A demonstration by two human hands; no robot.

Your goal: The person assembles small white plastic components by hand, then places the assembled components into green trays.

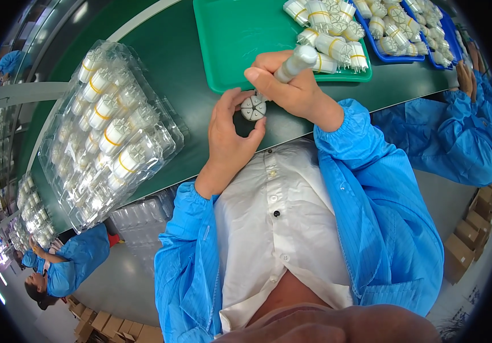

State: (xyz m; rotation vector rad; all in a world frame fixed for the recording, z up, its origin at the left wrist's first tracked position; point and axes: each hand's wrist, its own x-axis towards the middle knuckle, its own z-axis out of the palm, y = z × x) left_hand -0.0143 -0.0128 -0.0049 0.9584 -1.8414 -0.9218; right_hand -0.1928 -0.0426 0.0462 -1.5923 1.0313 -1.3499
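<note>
My left hand (228, 134) grips a small round white part (253, 108) with a segmented face, held against the dark green table (183, 74). My right hand (291, 86) is closed around a pale cylindrical tool (294, 64) like a thick pen, its lower tip meeting the top of the white part. Both hands sit just below the near edge of a green tray (228, 34).
Several white cylindrical parts with yellow bands (329, 34) lie on the green tray. A clear blister tray (108, 131) at left holds more of them. Blue trays (406, 28) sit at top right, by another person's blue sleeve (451, 131). Cardboard boxes (469, 240) stand on the floor.
</note>
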